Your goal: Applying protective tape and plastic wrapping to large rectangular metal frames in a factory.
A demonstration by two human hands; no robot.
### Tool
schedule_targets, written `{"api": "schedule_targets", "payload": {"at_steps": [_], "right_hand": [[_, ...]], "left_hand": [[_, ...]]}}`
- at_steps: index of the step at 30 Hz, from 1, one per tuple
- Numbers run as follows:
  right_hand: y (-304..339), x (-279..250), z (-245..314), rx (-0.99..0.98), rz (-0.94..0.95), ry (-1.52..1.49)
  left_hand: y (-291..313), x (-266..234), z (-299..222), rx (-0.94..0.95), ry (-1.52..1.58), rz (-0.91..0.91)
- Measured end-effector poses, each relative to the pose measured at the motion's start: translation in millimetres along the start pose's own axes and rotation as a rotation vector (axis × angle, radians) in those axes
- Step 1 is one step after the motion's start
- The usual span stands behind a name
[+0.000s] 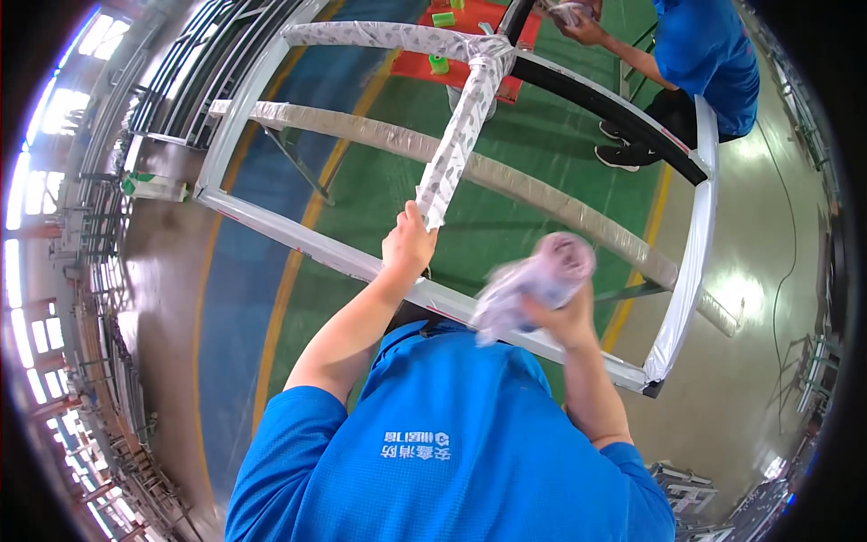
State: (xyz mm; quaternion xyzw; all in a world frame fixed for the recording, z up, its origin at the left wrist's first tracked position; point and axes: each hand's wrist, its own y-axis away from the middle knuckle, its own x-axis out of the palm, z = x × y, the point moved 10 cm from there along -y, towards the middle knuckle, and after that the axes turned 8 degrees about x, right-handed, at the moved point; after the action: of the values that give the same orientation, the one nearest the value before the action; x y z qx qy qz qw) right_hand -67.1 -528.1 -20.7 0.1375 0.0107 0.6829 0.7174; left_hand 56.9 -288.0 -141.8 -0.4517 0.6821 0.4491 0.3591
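Note:
A large window frame [298, 237] of metal profiles lies in front of me, its near side close to my body. My left hand [411, 244] is closed around the near end of the middle bar [456, 149], which is covered in white wrapping with grey marks. To the right, my right hand [566, 318] grips a roll of pinkish, see-through wrapping film [551, 271]. The roll is blurred by motion, with a loose part of the film hanging to its left. It is above the near side of the frame, and I cannot tell if they touch.
Under the frame runs a film-wrapped support beam [560, 197] on metal legs. At the far right another person [704, 63] in a blue shirt holds something near the frame. A red surface [388, 65] with green rolls [439, 65] is beyond. Metal profiles [194, 77] are stacked far left.

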Motion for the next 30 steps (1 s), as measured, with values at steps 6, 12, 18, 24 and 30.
{"api": "schedule_targets", "payload": {"at_steps": [6,12,18,24,30], "right_hand": [[47.8,-133.9,-13.4,0.003,-0.576,-0.074],[19.8,-74.1,-16.7,0.002,-0.566,-0.273],[-61.9,69.0,-10.3,0.122,-0.309,-0.333],[-147.5,170.4,-39.9,0.149,-0.267,-0.128],[-186.8,118.9,-98.8,0.253,-0.730,0.856]], "left_hand": [[68.8,6.5,-21.0,0.349,-0.271,-0.066],[96.2,16.1,-28.9,0.556,-0.129,0.571],[44.1,-77.9,-38.8,0.529,0.853,0.627],[-31.7,-96.5,-4.2,0.468,1.387,0.637],[-193.4,-71.1,111.4,-0.077,1.328,0.483]]}}
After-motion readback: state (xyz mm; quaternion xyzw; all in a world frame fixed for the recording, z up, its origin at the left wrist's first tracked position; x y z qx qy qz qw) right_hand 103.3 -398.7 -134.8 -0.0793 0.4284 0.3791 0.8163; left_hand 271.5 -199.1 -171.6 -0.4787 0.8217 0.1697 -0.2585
